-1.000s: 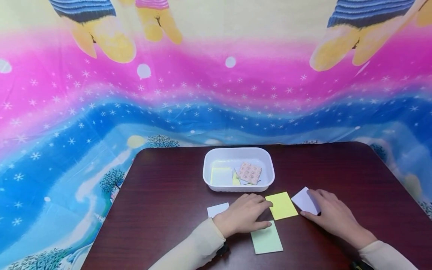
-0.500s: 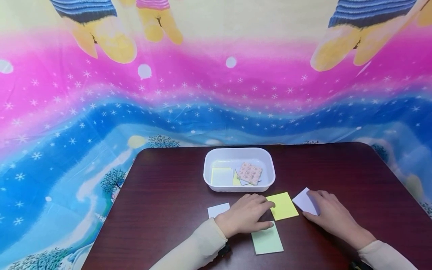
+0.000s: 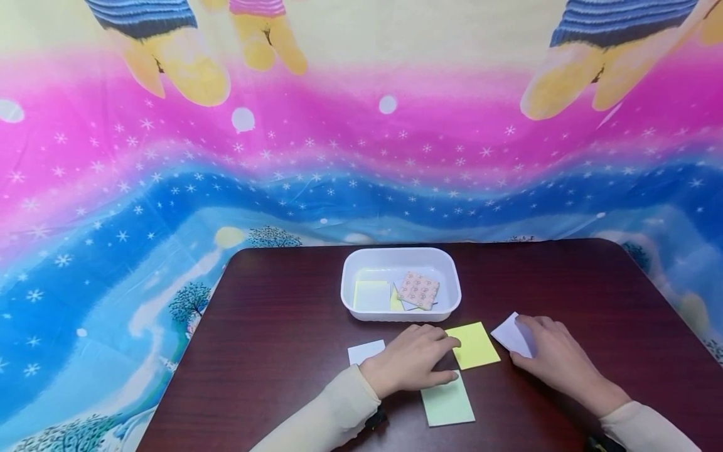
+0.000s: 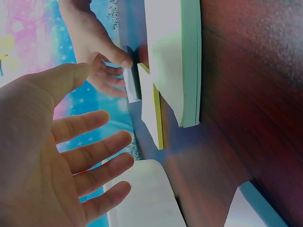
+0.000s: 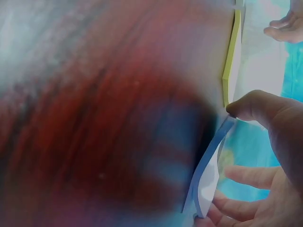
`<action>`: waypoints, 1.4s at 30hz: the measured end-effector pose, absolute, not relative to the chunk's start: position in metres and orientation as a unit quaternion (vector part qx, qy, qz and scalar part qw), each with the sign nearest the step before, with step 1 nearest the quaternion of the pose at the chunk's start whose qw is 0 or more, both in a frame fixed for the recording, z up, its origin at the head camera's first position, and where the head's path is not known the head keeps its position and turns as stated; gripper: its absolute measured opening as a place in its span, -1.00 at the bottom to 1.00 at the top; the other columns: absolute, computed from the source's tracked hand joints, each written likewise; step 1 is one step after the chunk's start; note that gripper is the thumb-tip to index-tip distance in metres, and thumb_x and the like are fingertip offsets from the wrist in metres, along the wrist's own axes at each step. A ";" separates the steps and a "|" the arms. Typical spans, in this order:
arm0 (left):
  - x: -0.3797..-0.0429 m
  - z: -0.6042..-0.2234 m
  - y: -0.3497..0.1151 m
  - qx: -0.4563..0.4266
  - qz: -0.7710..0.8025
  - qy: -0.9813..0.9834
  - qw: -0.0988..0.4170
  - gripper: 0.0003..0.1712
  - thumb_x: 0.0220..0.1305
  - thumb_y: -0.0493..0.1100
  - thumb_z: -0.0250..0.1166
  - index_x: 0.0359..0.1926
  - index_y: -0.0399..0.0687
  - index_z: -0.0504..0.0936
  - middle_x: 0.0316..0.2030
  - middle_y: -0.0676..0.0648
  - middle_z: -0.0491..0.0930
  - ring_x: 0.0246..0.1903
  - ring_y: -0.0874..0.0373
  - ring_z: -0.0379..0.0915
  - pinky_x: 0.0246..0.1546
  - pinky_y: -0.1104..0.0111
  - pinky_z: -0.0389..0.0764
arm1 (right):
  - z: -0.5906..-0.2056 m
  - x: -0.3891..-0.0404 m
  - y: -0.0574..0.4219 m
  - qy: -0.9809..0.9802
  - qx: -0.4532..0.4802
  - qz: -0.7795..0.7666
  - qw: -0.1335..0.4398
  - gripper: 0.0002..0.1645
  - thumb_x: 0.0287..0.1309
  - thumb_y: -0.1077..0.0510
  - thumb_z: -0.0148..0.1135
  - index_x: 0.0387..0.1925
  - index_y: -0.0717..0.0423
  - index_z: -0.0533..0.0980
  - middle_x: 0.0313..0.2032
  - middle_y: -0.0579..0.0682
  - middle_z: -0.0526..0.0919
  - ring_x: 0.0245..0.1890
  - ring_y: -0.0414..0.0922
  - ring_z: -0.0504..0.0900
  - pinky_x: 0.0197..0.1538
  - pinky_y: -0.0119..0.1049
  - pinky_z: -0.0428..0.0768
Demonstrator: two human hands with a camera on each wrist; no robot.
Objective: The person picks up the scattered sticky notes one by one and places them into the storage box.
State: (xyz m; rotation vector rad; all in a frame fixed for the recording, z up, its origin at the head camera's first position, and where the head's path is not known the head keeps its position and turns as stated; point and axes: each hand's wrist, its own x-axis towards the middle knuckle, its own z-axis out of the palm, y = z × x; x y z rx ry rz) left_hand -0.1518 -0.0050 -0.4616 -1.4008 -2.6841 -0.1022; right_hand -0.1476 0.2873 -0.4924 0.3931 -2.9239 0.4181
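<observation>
My right hand (image 3: 562, 363) pinching a lilac pad (image 3: 511, 335), nearest the table's (image 3: 254, 351) right edge, my left hand (image 3: 409, 359) outstretched near the yellow pad (image 3: 477, 345), white tray (image 3: 401, 317) toward the far edge

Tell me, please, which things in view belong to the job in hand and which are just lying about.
Likely part of the job:
lilac pad, gripped by the right hand
yellow pad, green pad and whitish pad, near the left hand
white tray, perhaps: it holds similar squares

Apparently incidental:
pink patterned square, untouched in the tray
printed backdrop
</observation>
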 end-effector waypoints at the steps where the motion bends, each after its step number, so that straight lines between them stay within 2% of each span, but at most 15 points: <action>1: -0.152 -0.462 -0.005 -0.462 -0.034 -0.884 0.056 -0.41 0.23 0.31 0.04 0.17 0.17 0.48 -0.02 0.15 0.51 -0.01 0.27 0.39 -0.06 0.45 0.35 | -0.493 -0.147 0.287 -0.978 0.135 0.138 0.084 -0.18 -0.24 -0.08 0.41 0.04 0.35 0.46 -0.08 0.36 0.54 -0.14 0.24 0.46 -0.13 0.14 0.42; 7: -0.153 -0.463 -0.006 -0.464 -0.034 -0.883 0.058 -0.41 0.22 0.31 0.05 0.16 0.16 0.49 -0.03 0.15 0.52 -0.03 0.27 0.39 -0.08 0.45 0.36 | -0.496 -0.146 0.287 -0.977 0.145 0.133 0.088 -0.26 -0.21 -0.06 0.40 -0.02 0.34 0.50 -0.10 0.34 0.57 -0.14 0.26 0.51 -0.10 0.16 0.44; 11: -0.153 -0.464 -0.006 -0.463 -0.032 -0.884 0.056 -0.41 0.22 0.32 0.05 0.16 0.17 0.49 -0.03 0.15 0.52 -0.02 0.27 0.39 -0.08 0.45 0.36 | -0.495 -0.148 0.285 -0.976 0.144 0.133 0.090 -0.33 -0.12 -0.06 0.34 -0.05 0.36 0.52 -0.11 0.34 0.59 -0.14 0.25 0.54 -0.09 0.16 0.46; 16: -0.153 -0.464 -0.006 -0.463 -0.031 -0.884 0.051 -0.41 0.23 0.31 0.05 0.18 0.17 0.48 -0.01 0.15 0.52 -0.01 0.28 0.39 -0.07 0.45 0.36 | -0.492 -0.149 0.284 -0.975 0.141 0.144 0.092 -0.43 0.01 0.00 0.23 -0.05 0.38 0.52 -0.10 0.34 0.60 -0.16 0.21 0.59 -0.13 0.13 0.50; 21: -0.153 -0.464 -0.006 -0.462 -0.033 -0.885 0.045 -0.41 0.23 0.30 0.05 0.18 0.18 0.48 0.00 0.15 0.52 -0.01 0.28 0.39 -0.05 0.45 0.37 | -0.490 -0.148 0.283 -0.975 0.141 0.145 0.096 -0.51 0.04 0.04 0.20 -0.09 0.35 0.54 -0.12 0.32 0.61 -0.23 0.16 0.61 -0.22 0.11 0.53; 27: -0.153 -0.465 -0.006 -0.461 -0.033 -0.886 0.044 -0.41 0.23 0.30 0.05 0.18 0.18 0.48 0.00 0.15 0.52 0.00 0.28 0.39 -0.05 0.44 0.37 | -0.488 -0.146 0.281 -0.978 0.132 0.138 0.083 -0.46 0.09 -0.01 0.17 -0.06 0.38 0.55 -0.01 0.46 0.51 -0.15 0.29 0.58 -0.18 0.18 0.51; 31: -0.153 -0.465 -0.006 -0.460 -0.032 -0.886 0.047 -0.41 0.23 0.31 0.05 0.18 0.17 0.48 0.00 0.14 0.52 -0.01 0.28 0.39 -0.06 0.45 0.37 | -0.486 -0.146 0.280 -0.978 0.134 0.139 0.077 -0.48 0.10 0.01 0.17 -0.05 0.37 0.55 -0.01 0.41 0.54 -0.12 0.27 0.57 -0.15 0.16 0.51; 34: -0.154 -0.465 -0.007 -0.460 -0.031 -0.886 0.049 -0.41 0.23 0.31 0.05 0.17 0.17 0.49 -0.01 0.14 0.52 -0.02 0.27 0.39 -0.07 0.44 0.37 | -0.483 -0.146 0.280 -0.979 0.133 0.140 0.066 -0.51 0.13 0.04 0.15 -0.05 0.37 0.54 -0.10 0.35 0.60 -0.20 0.20 0.61 -0.21 0.11 0.54; 37: -0.154 -0.465 -0.007 -0.460 -0.033 -0.886 0.050 -0.41 0.23 0.31 0.05 0.16 0.17 0.49 -0.02 0.14 0.52 -0.02 0.27 0.39 -0.07 0.44 0.37 | -0.478 -0.146 0.279 -0.982 0.122 0.135 0.047 -0.57 0.19 0.04 0.09 -0.11 0.33 0.55 -0.44 0.18 0.62 -0.49 0.01 0.55 -0.40 -0.04 0.51; 39: -0.154 -0.465 -0.007 -0.460 -0.033 -0.886 0.052 -0.41 0.23 0.31 0.05 0.16 0.16 0.49 -0.02 0.14 0.52 -0.02 0.27 0.39 -0.07 0.44 0.37 | -0.477 -0.146 0.279 -0.984 0.117 0.129 0.043 -0.65 0.22 0.05 0.06 -0.20 0.27 0.55 -0.63 0.01 0.48 -0.63 -0.11 0.41 -0.50 -0.14 0.42; 41: -0.154 -0.464 -0.007 -0.460 -0.034 -0.885 0.054 -0.41 0.22 0.31 0.05 0.16 0.16 0.49 -0.01 0.14 0.52 -0.02 0.27 0.39 -0.07 0.44 0.37 | -0.476 -0.147 0.279 -0.984 0.115 0.124 0.049 -0.72 0.24 0.05 0.05 -0.32 0.20 0.53 -0.73 -0.13 0.30 -0.69 -0.18 0.27 -0.55 -0.20 0.32; 42: -0.154 -0.464 -0.007 -0.460 -0.034 -0.885 0.055 -0.41 0.22 0.31 0.05 0.16 0.16 0.49 -0.01 0.14 0.52 -0.01 0.27 0.39 -0.07 0.44 0.37 | -0.475 -0.147 0.279 -0.984 0.115 0.122 0.054 -0.73 0.25 0.06 0.04 -0.36 0.18 0.51 -0.74 -0.14 0.28 -0.70 -0.18 0.26 -0.57 -0.20 0.30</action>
